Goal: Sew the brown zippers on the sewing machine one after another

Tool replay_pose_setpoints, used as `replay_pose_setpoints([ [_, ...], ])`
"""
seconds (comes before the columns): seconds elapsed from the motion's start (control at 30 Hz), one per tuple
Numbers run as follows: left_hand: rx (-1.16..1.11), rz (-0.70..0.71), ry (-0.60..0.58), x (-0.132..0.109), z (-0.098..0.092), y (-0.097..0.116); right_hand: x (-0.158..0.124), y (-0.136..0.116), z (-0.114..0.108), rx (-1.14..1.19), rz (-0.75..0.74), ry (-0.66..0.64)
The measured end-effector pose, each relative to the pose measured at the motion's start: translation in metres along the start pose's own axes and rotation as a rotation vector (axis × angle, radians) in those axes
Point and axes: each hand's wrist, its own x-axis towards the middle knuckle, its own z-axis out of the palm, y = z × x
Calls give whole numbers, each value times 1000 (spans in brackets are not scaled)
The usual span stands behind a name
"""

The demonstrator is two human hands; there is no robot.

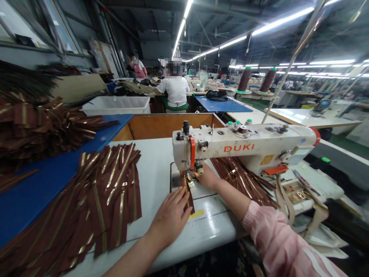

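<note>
A brown zipper strip (pixel 189 200) lies under the needle area of a white sewing machine (pixel 213 144). My left hand (pixel 172 215) rests on the strip in front of the presser foot, its fingers spread and lying flat. Just right of the needle is my right hand (pixel 206 177), reaching under the machine arm; its fingertips are partly hidden beside the presser foot, and what they hold cannot be made out. Many brown zippers with gold teeth (pixel 115 204) are heaped left of my left hand. More zippers (pixel 245 181) lie under and behind the machine arm.
Another zipper pile (pixel 37 127) covers part of a blue surface (pixel 34 207) at the left. A small parts tray (pixel 296 192) and scissors (pixel 307 182) sit at the right. Beyond are a white bin (pixel 115 105), thread cones (pixel 245 80), a seated person (pixel 175 90) and a standing person (pixel 138 68).
</note>
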Motion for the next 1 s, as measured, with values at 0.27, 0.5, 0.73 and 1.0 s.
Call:
replay_pose_setpoints([
  [0.27,-10,93,53,-17,-9,16,-97,-30,-6,-281,-164,-30],
  [0.5,22,155,59,-22,-10,19,-129,-50,3,-277,-118,-47],
  [0.73,31,205,21,-25,-11,17,-134,-52,7,-223,-96,-34],
  [1.0,-25,237,34,-27,-13,13,-134,-50,8,-309,-146,-29],
])
